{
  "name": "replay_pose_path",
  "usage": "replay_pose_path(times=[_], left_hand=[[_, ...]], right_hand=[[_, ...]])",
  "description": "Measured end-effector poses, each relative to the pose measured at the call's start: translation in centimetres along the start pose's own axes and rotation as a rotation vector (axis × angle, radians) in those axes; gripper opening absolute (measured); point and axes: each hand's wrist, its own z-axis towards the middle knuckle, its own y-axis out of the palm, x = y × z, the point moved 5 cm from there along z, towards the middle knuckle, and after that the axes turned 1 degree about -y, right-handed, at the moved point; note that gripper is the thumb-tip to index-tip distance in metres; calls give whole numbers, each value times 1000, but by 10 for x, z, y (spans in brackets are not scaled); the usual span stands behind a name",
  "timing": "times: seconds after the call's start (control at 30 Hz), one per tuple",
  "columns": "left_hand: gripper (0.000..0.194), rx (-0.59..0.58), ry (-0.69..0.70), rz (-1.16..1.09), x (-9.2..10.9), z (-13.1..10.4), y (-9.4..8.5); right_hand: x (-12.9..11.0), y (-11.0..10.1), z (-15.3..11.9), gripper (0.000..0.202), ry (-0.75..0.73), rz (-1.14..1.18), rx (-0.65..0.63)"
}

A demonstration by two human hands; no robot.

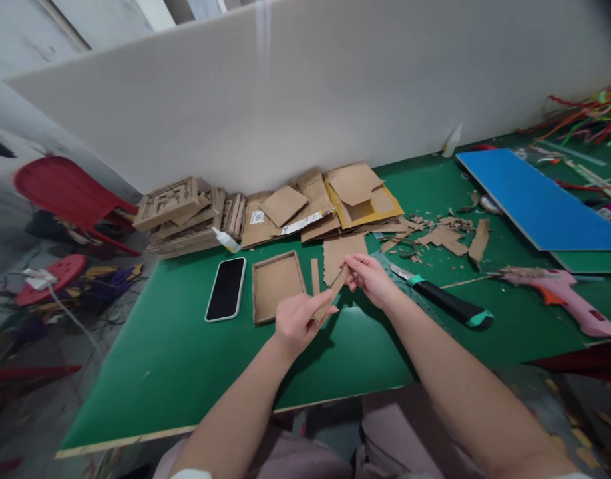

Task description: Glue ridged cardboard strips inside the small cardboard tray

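A narrow cardboard strip (339,282) is held between my two hands above the green table. My left hand (298,320) grips its lower end, thumb along the strip. At the upper end, my right hand (367,276) pinches it with the fingertips. Left of my hands lies a shallow cardboard tray (278,287) with raised edges. Another thin strip (315,276) rests flat beside that tray. A cardboard piece with a ragged edge (343,251) lies just beyond my hands. Near my right hand is a utility knife (445,299) with its blade out.
A phone (226,289) lies left of the tray. Behind are stacked cardboard frames (170,206), a glue bottle (226,239) and cardboard sheets (285,205). Cardboard scraps (445,236), a pink glue gun (565,293) and a blue board (540,199) occupy the right side.
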Motion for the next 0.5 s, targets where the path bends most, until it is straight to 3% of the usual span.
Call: replay_pose_path(times=[0.13, 0.33, 0.43, 0.5], left_hand=[[33, 20, 21, 7, 6, -1, -3], [32, 40, -46, -176, 10, 5, 4], [50, 104, -75, -229, 20, 15, -18], [62, 194, -73, -291, 33, 19, -48]], right_hand=[[-1, 5, -3, 34, 34, -37, -18], [-8, 0, -8, 33, 32, -43, -13], [-15, -4, -8, 30, 4, 49, -16], [-18, -7, -8, 28, -17, 135, 10]])
